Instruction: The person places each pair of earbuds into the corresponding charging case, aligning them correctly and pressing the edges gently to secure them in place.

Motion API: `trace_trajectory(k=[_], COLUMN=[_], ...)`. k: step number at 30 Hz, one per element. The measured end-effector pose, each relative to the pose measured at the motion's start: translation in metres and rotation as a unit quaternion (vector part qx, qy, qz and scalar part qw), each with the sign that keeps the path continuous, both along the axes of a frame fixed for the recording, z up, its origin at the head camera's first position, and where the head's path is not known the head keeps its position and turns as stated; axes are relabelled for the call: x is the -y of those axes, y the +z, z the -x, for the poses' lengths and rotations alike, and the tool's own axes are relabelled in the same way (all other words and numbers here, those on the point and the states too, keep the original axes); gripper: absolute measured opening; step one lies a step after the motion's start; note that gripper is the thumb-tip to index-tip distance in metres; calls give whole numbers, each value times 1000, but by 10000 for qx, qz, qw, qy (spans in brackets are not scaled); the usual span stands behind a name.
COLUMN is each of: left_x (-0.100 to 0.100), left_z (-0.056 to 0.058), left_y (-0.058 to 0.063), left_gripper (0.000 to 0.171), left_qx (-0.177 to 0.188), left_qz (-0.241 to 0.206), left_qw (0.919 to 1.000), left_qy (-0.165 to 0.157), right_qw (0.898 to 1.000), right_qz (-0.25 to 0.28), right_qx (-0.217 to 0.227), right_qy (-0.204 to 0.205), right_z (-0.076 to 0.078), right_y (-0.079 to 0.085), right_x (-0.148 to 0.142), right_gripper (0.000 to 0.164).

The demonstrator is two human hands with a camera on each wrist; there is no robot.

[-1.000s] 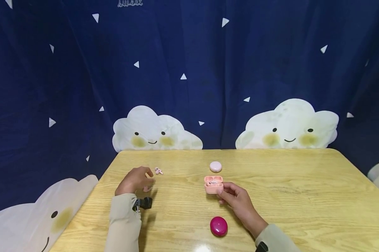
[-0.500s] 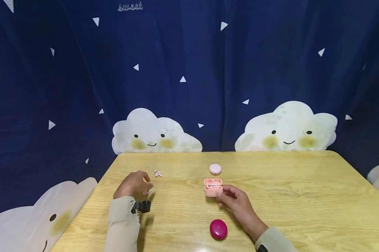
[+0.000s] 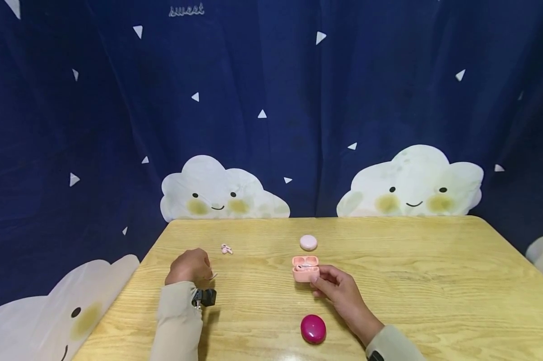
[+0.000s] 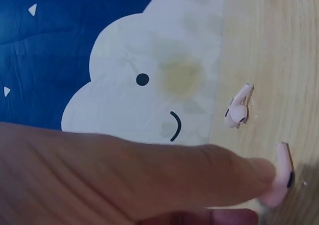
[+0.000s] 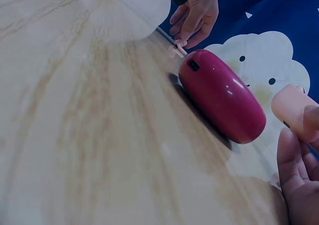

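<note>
The fingers of the left hand (image 3: 189, 265) are curled and clamped on a small pale pink plastic earbud with a short stem (image 4: 285, 165), down at the wooden counter's left side. The left wrist view shows one digit pressed along the bud with the stem left sticking out, probably because so slight a piece only allows a pinch.

The fingers of the right hand (image 3: 343, 291) grip the right end of a peach-pink, rounded plastic earbud case (image 3: 305, 275), whose lid stands raised. Holding it by the end seems meant to steady it while leaving the two wells uncovered and facing the person; a pale piece, apparently a bud, sits in the left part. Whether the case touches the counter or is lifted I cannot tell.

Just beyond the left hand, another pale pink stemmed earbud (image 4: 239, 109) lies loose on the counter, near enough for that same hand to reach. Behind the held case is a pale pink, pebble-shaped case (image 3: 308, 242), and nearer the person a glossy magenta rounded case (image 3: 313, 329); both rest untouched, apparently set aside. Bare light wood counter (image 3: 415, 291) spreads rightward, with a navy cloud-print curtain (image 3: 262, 70) behind.
</note>
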State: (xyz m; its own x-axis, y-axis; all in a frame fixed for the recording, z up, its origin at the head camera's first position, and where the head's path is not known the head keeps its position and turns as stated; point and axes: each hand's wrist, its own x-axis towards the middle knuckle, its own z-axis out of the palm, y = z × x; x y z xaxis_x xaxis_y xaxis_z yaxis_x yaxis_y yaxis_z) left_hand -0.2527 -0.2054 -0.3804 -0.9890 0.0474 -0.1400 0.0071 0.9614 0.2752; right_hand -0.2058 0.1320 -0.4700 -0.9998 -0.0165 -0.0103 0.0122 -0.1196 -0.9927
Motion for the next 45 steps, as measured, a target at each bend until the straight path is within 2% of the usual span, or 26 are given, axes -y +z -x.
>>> trace_trajectory(k=[9,13,19,26,33,45], left_x=[3,3,2,3,1,-24], left_z=[-1,3,4,0,0,5], left_y=[-7,-12,-15,-20,-16,2], left_gripper=[8,18,17,15,12,12], left_qx=[9,-106,-211,3,-199,-968], left_qz=[-115,-161,-205,-182,-157,-209], left_qw=[9999,9998,9996,9998,9995,9919], left_qy=[72,39,-52,-86,-193,-799], right_qw=[9999,9998,9998,9999,9999,9999], right_qz=[-91,-128,-128,-127,-53,-94], right_qx=[-73,-83,-113,-62,-124,-132], right_qy=[83,85,95,32,21,31], right_z=[0,0,1,-4,-3,0], right_y=[1,2,0,-7,-7,-3], right_x=[0,-1,-2,0,1,-1], right_gripper=[33,34,36,36,35,34])
